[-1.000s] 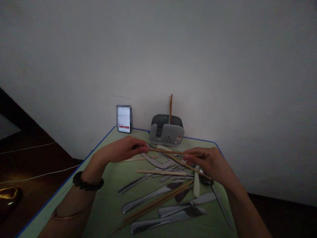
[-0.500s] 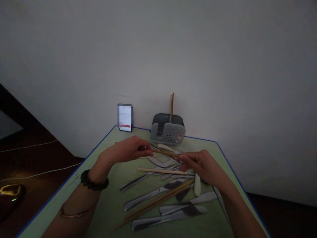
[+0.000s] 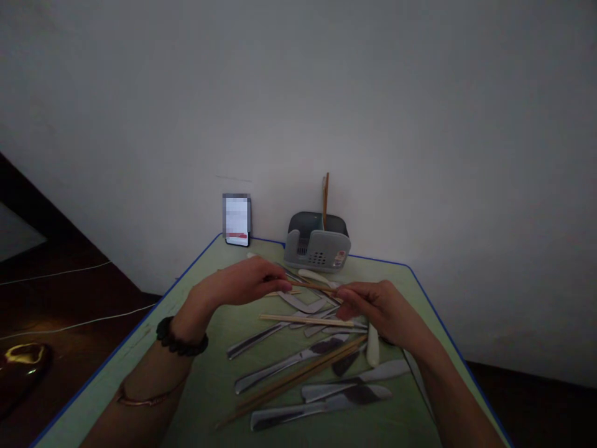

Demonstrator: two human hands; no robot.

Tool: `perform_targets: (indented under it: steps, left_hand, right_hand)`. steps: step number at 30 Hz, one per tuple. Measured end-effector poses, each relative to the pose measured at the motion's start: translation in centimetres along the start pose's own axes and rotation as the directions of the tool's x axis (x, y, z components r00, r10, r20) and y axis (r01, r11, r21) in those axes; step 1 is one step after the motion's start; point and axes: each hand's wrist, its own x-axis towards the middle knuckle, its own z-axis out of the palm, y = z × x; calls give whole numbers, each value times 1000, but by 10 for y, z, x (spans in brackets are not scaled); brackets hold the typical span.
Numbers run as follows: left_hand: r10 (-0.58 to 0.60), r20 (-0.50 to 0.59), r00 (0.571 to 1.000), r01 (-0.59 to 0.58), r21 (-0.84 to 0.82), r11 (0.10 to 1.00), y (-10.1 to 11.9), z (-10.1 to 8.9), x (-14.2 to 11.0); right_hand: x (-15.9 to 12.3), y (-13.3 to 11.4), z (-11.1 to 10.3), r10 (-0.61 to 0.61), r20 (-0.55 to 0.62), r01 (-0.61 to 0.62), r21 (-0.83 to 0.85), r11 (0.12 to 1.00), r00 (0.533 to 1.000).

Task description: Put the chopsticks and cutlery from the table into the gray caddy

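Grips a thin brown stick [image 3: 312, 287] between left hand [image 3: 247, 281] and right hand [image 3: 373, 305] at frame centre. Shows knives [image 3: 321, 407] and pale chopsticks [image 3: 305, 320] on green table [image 3: 209, 379], lower centre; grey holder [image 3: 326, 241], right of centre; lit phone [image 3: 237, 216], left of centre.

i can't read phone [image 3: 239, 219] by far left corner of tabletop [image 3: 205, 398], pixelated; chopstick [image 3: 311, 286] ends hidden in left hand [image 3: 247, 280], right hand [image 3: 377, 305].
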Motion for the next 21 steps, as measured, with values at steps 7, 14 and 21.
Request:
perform_targets:
  steps: [7,14,21]
  left_hand:
    - [-12,-2,1000,12,-36,999,-4,0,1]
    - [-16,-38,999,12,-100,995,-11,-3,-5]
    - [12,-52,999,-17,-111,994,-4,13,11]
  right_hand:
    - [1,-1,-1,-24,-146,32,55,998,989]
    - [10,16,7,139,-438,109,495,862,888]
    - [19,3,23,42,-514,242,472,848,857]
